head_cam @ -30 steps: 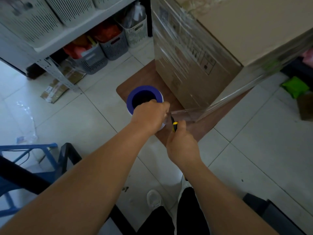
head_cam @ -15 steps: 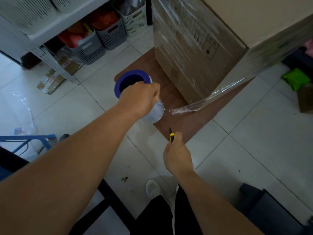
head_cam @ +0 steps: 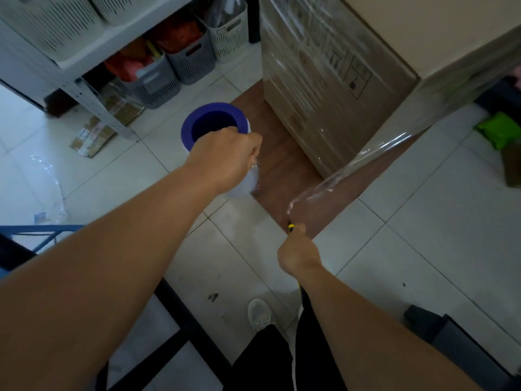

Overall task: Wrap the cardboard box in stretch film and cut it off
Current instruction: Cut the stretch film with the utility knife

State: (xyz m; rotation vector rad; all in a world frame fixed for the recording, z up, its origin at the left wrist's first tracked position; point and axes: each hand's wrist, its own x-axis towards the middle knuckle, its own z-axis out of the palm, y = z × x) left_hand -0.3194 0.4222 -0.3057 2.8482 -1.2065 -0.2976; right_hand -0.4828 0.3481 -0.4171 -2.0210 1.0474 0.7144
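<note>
Left hand (head_cam: 225, 159) gripped the blue-cored film roll (head_cam: 214, 128), right hand (head_cam: 298, 256) clenched a yellow knife (head_cam: 291, 228), cut film tail (head_cam: 352, 167) hung from the wrapped cardboard box (head_cam: 338, 80)

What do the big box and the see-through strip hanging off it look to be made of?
The box looks like brown cardboard, matt with printed handling marks, under a glossy layer. The strip looks like thin clear plastic film: shiny, wrinkled and bunched into a rope.
</note>
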